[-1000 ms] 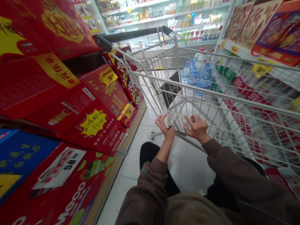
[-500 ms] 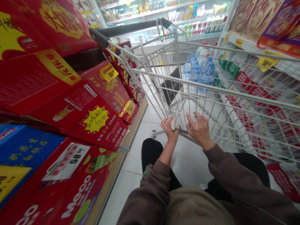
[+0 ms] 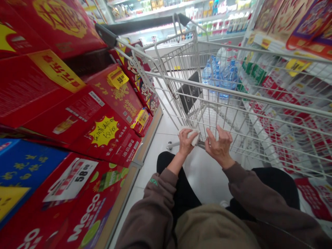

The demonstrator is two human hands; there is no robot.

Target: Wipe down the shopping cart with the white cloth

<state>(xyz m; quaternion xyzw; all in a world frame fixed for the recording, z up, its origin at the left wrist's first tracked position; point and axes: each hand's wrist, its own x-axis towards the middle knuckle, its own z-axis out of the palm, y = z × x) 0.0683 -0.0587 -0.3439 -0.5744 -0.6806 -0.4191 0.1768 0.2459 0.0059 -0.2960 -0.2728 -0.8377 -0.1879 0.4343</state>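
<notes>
A wire shopping cart (image 3: 220, 89) stands side-on before me, its dark handle (image 3: 142, 28) toward the upper left. My left hand (image 3: 185, 142) is closed around a crumpled whitish cloth (image 3: 194, 136) and presses it to the lower edge of the cart near a corner of the basket. Just right of it, my right hand (image 3: 220, 147) has its fingers bent and spread against the basket's lower wires. Whether those fingertips hook a wire cannot be made out. A dark panel (image 3: 190, 92) hangs inside the cart above both hands.
Stacked red boxes (image 3: 111, 131) with price tags line the left side on a low ledge (image 3: 127, 190). Wrapped bottles (image 3: 282, 93) fill the right shelf. Large blue water jugs (image 3: 228, 76) stand behind the cart. A lit cooler (image 3: 166, 24) runs across the back.
My left hand has shifted slightly left and down with the cloth, and more of the cloth now shows. My right hand stays nearly in place. The view has moved a little.
</notes>
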